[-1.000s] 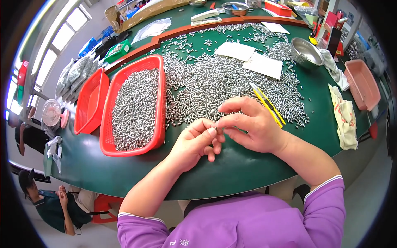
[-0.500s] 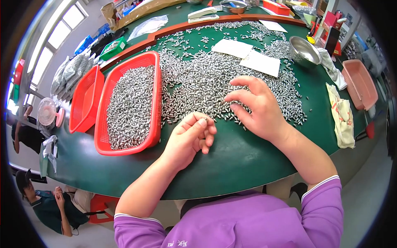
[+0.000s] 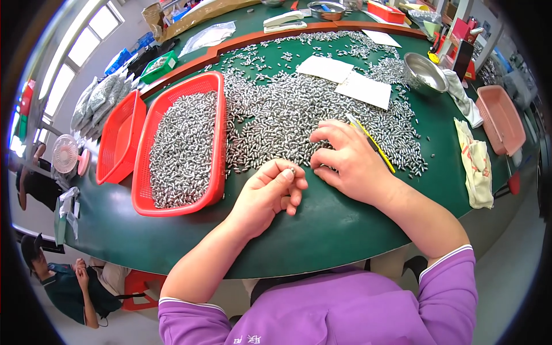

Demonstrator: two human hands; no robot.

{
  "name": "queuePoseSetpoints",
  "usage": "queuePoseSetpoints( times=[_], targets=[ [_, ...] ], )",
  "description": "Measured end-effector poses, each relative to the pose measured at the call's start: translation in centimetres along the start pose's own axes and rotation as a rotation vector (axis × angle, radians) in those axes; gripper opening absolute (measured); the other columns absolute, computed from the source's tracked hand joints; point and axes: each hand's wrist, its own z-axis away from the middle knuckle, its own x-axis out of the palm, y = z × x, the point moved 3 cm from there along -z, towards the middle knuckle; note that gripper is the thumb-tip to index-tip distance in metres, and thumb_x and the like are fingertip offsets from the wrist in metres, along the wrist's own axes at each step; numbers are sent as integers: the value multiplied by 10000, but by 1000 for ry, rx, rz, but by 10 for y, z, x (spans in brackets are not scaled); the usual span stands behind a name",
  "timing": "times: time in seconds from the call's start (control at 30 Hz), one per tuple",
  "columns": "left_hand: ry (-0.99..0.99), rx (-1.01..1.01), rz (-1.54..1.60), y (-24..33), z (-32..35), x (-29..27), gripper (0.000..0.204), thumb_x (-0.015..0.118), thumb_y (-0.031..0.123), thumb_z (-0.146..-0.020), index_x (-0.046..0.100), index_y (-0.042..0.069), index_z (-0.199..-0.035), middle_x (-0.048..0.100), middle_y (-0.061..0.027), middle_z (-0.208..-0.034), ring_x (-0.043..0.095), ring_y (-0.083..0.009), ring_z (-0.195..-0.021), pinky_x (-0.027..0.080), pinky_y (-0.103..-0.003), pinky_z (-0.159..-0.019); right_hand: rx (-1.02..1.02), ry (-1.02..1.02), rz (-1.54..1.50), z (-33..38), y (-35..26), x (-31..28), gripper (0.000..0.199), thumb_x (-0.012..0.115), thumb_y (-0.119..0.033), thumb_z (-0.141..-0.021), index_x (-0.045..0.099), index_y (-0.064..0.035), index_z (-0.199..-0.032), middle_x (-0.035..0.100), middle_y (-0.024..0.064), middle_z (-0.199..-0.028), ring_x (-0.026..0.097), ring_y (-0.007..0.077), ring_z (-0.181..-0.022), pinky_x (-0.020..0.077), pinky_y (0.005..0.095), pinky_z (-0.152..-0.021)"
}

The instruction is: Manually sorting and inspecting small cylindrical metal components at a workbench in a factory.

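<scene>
A small silver metal piece (image 3: 292,171) sits pinched at the fingertips of the left hand (image 3: 265,194), whose fingers are curled in loosely near the front edge of the green bench (image 3: 322,230), just short of the heap of small metal parts (image 3: 299,118) spread across its middle. The right hand (image 3: 352,162) lies palm down just beside it with fingers spread on the heap's near fringe, gripping nothing that can be seen, a yellow pencil (image 3: 376,146) at its far side. A red tray (image 3: 218,144) full of the same parts lies towards the bench's left edge, white paper sheets (image 3: 363,89) further back
</scene>
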Motion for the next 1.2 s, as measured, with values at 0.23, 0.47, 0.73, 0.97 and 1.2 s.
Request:
queuePoseSetpoints(
  times=[0.23, 0.47, 0.73, 0.97, 1.2],
  targets=[
    [9, 5, -11, 1, 0, 2, 166, 486, 175, -1028, 570, 42, -1078, 612, -56, -942, 584, -90, -728, 519, -222, -606, -43, -32, 22, -1, -3, 1, 133, 717, -112, -764, 633, -109, -868, 555, 66, -1175, 473, 304, -1261, 403, 460, -1019],
    [-6, -112, 1, 2, 2, 8, 182, 541, 110, -970, 492, 74, -1141, 591, -46, -974, 570, -115, -778, 497, -246, -653, 33, 21, -386, -7, 0, -5, 122, 713, -169, -832, 631, -95, -886, 598, 63, -1098, 514, 309, -1221, 408, 438, -1022],
    [-88, -136, 67, 1, 4, 7, 141, 550, 157, -981, 515, 73, -1089, 598, -42, -935, 550, -91, -716, 468, -215, -591, 13, 20, -538, -6, -6, -1, 109, 720, -205, -855, 693, -112, -903, 613, 42, -1027, 548, 283, -1175, 440, 418, -991],
    [-33, -136, -7, 0, 4, 7, 135, 579, 179, -983, 528, 74, -1051, 605, -43, -892, 553, -83, -685, 461, -209, -559, -4, 11, -566, -5, -7, -2, 127, 751, -127, -813, 721, -104, -934, 612, 44, -1001, 584, 246, -1066, 469, 389, -944],
    [-23, -99, 10, 1, 3, 6, 133, 537, 195, -1004, 536, 70, -1048, 605, -51, -918, 558, -85, -691, 476, -210, -568, 10, 125, -489, -5, -8, -11, 185, 726, -46, -798, 704, -84, -978, 602, 65, -1011, 600, 218, -992, 498, 344, -854]
  ],
)
